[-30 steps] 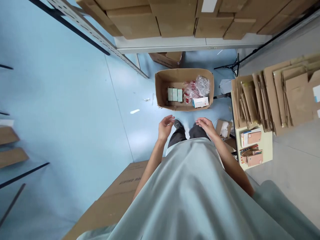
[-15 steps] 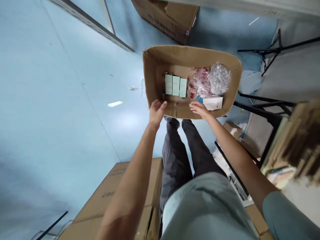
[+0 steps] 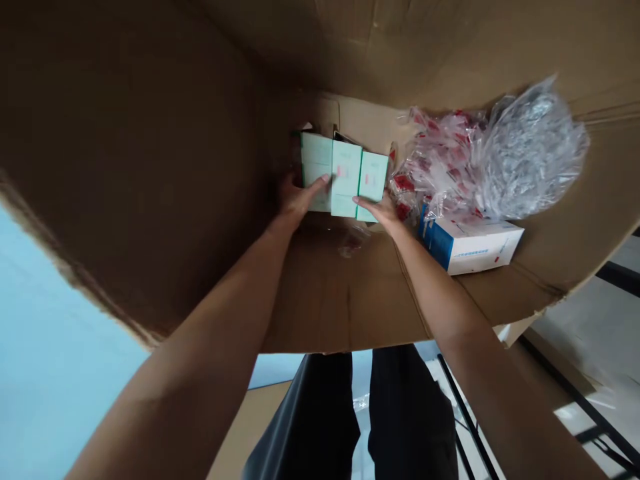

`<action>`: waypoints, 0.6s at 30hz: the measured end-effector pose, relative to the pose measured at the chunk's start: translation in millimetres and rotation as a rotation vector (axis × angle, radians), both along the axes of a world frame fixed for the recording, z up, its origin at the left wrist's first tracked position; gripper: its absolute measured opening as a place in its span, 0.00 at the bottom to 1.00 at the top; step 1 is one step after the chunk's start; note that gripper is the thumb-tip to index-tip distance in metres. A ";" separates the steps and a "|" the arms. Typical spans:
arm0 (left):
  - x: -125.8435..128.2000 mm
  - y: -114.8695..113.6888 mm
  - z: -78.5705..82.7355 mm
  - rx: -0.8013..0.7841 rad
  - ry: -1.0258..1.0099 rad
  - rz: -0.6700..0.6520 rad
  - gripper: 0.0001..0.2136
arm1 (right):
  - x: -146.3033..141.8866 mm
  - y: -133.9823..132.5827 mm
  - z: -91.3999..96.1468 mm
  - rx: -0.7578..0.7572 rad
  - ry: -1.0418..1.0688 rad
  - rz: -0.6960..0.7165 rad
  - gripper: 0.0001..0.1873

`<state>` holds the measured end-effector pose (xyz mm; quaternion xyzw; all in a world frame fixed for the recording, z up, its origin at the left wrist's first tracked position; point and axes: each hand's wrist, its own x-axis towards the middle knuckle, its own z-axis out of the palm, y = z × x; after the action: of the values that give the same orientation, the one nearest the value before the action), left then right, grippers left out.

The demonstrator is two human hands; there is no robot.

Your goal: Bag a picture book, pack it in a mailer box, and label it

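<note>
Both my arms reach deep into a large open cardboard box [image 3: 140, 167]. On its bottom stand three pale green small boxes [image 3: 345, 175] side by side. My left hand [image 3: 297, 195] lies against the leftmost green box, fingers stretched over its front. My right hand [image 3: 376, 208] touches the lower edge of the rightmost green box, fingers extended. Neither hand has closed round anything that I can see.
To the right of the green boxes lie a clear bag of red-and-white packets [image 3: 440, 160], a crinkled clear bag [image 3: 530, 150] and a white-and-blue carton [image 3: 470, 243]. My dark trouser legs [image 3: 350, 420] and blue floor [image 3: 45, 333] show below the box.
I have bent down and both hands have moved from the box's near rim to the green boxes at its bottom. The box now fills the view.
</note>
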<state>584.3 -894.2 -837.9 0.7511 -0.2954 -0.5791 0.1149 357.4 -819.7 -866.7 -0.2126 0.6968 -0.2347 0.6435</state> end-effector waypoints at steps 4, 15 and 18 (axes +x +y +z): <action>-17.1 8.8 23.5 0.067 0.088 0.094 0.36 | 15.8 -2.7 38.3 0.021 0.016 -0.142 0.47; -65.5 24.6 303.5 0.090 0.283 0.132 0.31 | -38.9 0.6 347.6 0.110 0.080 -0.151 0.42; -59.4 41.9 416.5 0.038 0.396 0.210 0.33 | -42.1 -5.4 467.3 0.095 0.148 -0.037 0.41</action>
<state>525.0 -852.3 -421.4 0.6516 -0.1764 -0.7054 0.2161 315.3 -825.1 -399.4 -0.1859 0.7565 -0.1968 0.5954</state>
